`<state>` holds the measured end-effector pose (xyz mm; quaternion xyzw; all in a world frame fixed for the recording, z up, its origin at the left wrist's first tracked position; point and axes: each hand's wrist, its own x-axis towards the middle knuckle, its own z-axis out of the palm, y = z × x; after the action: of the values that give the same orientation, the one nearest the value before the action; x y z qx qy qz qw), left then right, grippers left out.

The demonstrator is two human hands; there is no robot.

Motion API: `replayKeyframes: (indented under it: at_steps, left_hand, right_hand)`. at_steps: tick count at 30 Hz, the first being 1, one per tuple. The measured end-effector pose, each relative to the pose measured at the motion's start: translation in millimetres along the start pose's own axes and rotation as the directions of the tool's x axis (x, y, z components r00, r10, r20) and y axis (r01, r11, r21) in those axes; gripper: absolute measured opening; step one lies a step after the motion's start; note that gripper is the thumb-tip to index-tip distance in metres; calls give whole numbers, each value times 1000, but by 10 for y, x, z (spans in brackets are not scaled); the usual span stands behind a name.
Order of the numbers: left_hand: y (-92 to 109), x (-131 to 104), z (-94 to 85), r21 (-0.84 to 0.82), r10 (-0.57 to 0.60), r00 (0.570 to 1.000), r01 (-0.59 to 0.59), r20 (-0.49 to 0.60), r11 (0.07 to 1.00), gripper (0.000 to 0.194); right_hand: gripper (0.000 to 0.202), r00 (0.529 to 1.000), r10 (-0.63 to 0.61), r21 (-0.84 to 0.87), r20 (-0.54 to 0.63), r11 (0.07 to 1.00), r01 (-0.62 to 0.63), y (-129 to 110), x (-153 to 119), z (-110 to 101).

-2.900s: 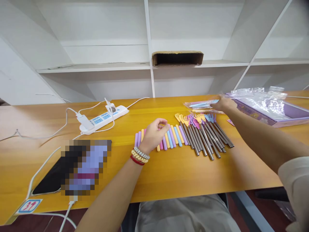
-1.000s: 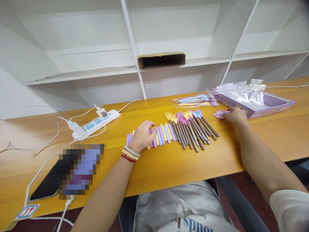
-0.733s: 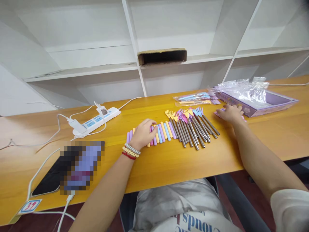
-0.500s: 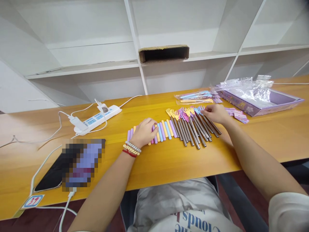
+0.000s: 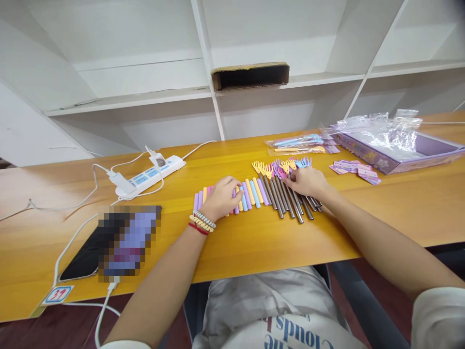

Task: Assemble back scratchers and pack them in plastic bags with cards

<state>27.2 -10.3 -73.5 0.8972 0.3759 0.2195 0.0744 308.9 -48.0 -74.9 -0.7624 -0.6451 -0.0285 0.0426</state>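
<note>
A row of pastel plastic handles [image 5: 257,192] in purple, yellow, blue and pink lies side by side on the table. My left hand [image 5: 222,198] rests over the middle of this row, fingers bent and thumb apart, covering some handles. To the right lie several back scratchers [image 5: 279,198], metal rods toward me, with yellow, purple, pink and blue claw-shaped heads pointing away. My right hand [image 5: 307,181] is over the pile, its thumb and fingertips closed at the upper end of a rod just below a pink head. The palm hides several rods behind it.
A purple box [image 5: 403,167] heaped with clear plastic bags [image 5: 385,131] stands at the right. Cards [image 5: 350,167] and bagged back scratchers [image 5: 298,143] lie near it. On the left are a power strip [image 5: 154,177], cables and a phone [image 5: 85,249]. Shelving [image 5: 152,103] rises behind.
My right hand has moved left from the blue heads to the middle of the pile. My left hand stays over the handles. The view has shifted slightly.
</note>
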Motion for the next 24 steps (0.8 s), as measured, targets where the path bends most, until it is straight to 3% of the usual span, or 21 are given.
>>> replayKeyframes:
  at_steps: [7,12,14,18,21,24]
  left_hand:
    - [6,-1,-2,-11,12,1000,-12,-16,1000,23]
    - [29,-7,-21,-22,20,999,-21,-36,1000,23]
    - [48,-6,-31,-38,25,999,-26,-49,999,22]
    - [121,-14,-73,-128,53,995,-64,-85,990,24]
    - [199,-34,-119,-222,74,995,-86,-65,971,31]
    - [265,-50,-137,-244,78,997,-77,-6,967,32]
  right_hand:
    - [42,999,35,75,-27,997,-33,2,-9,-54]
    - [41,984,-18,389,-178,917,87,24,-30,-289]
    - [42,985,-86,611,-152,775,162,-45,-42,-371]
    - [37,966,-259,960,-24,263,94,-324,-67,-391]
    - [35,947,-321,1000,-25,-25,17,-540,-92,-290]
    - [33,937,-344,985,-55,-173,-6,-665,-144,-159]
